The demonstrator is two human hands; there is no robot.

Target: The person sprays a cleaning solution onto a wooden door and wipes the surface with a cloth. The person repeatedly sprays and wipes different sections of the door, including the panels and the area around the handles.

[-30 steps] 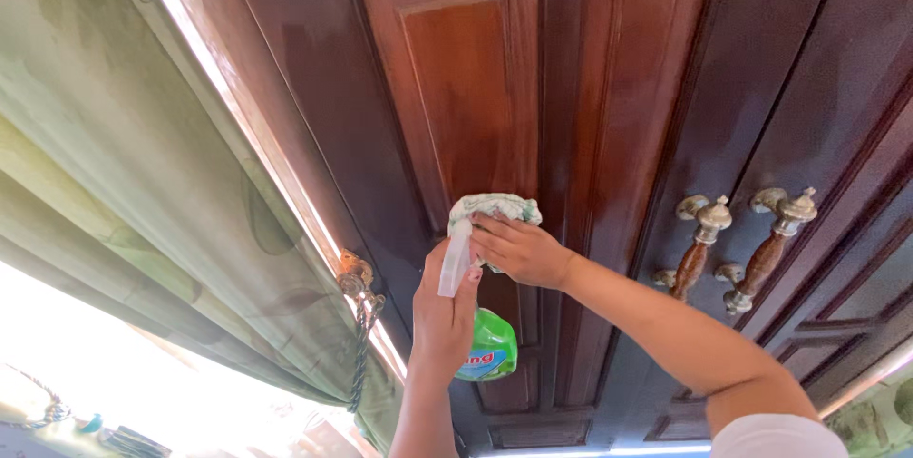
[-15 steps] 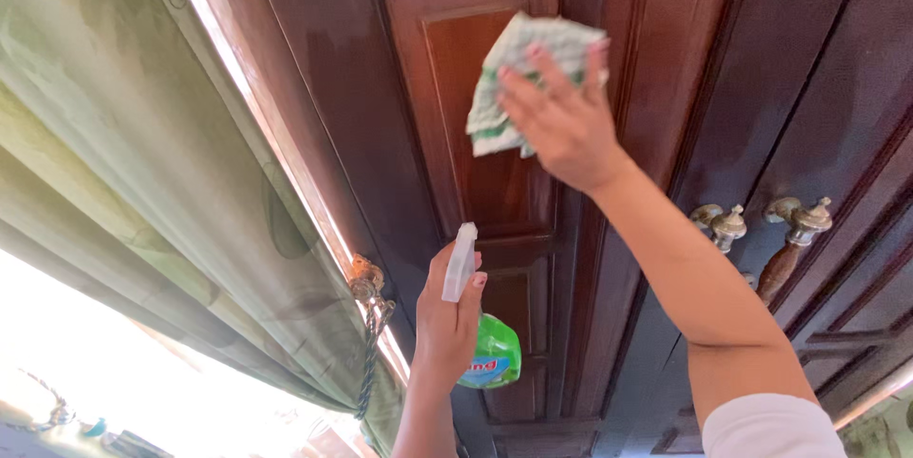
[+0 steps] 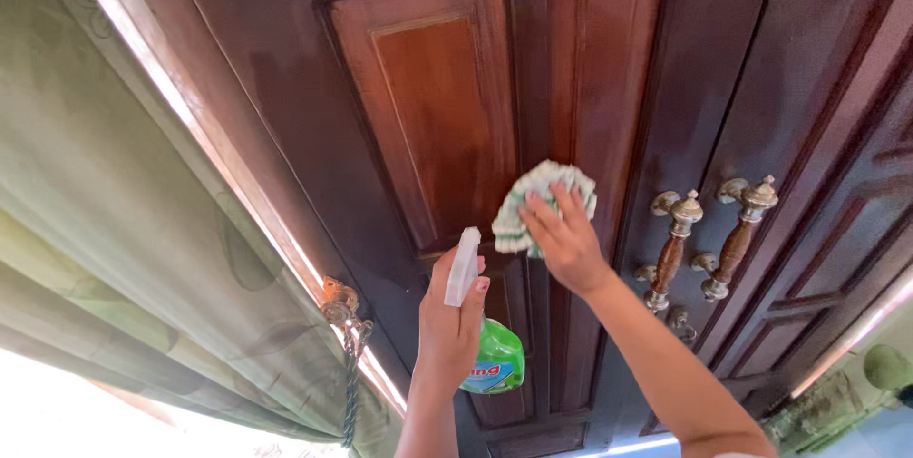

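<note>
Against the dark brown wooden panelled door (image 3: 428,125), the right hand (image 3: 569,244) presses a crumpled white-and-green cloth (image 3: 535,201), fingers spread over it. Left hand (image 3: 450,315) grips a green spray bottle (image 3: 493,355). Wiping appears underway; next, steady pressure along the panel.

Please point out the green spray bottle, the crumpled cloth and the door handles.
Green plastic spray bottle (image 3: 495,360), head view, green body.
Crumpled white-green cloth (image 3: 533,194), head view, upper folds.
Two brass-and-wood door handles (image 3: 670,253), head view, left handle's shaft.

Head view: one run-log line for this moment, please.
left hand: grips green spray bottle | right hand: presses cloth on wooden door | door handles: untouched
</note>
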